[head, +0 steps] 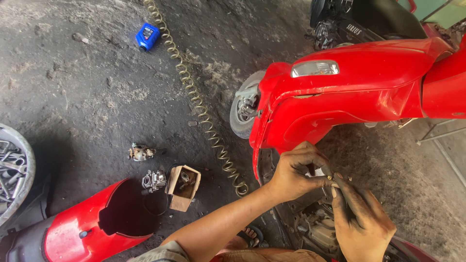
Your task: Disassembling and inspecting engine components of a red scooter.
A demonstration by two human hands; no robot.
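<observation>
My left hand (293,172) and my right hand (361,221) meet just below the red front panel of a scooter (349,92). Both are grimy, and their fingertips pinch a small brass-coloured part (332,178) between them. Under the hands lies the exposed engine area (315,228) of the scooter. My forearm runs in from the lower middle. The scooter's front wheel (241,114) shows to the left of the panel.
On the dirt floor lie two carburettors (141,152) (154,181), an open cardboard box (183,187), a coiled air hose (204,111), a blue oil bottle (147,36) and a loose red body panel (92,228). A metal basin of tools (14,170) sits at the left edge; a dark motorcycle (349,22) stands behind.
</observation>
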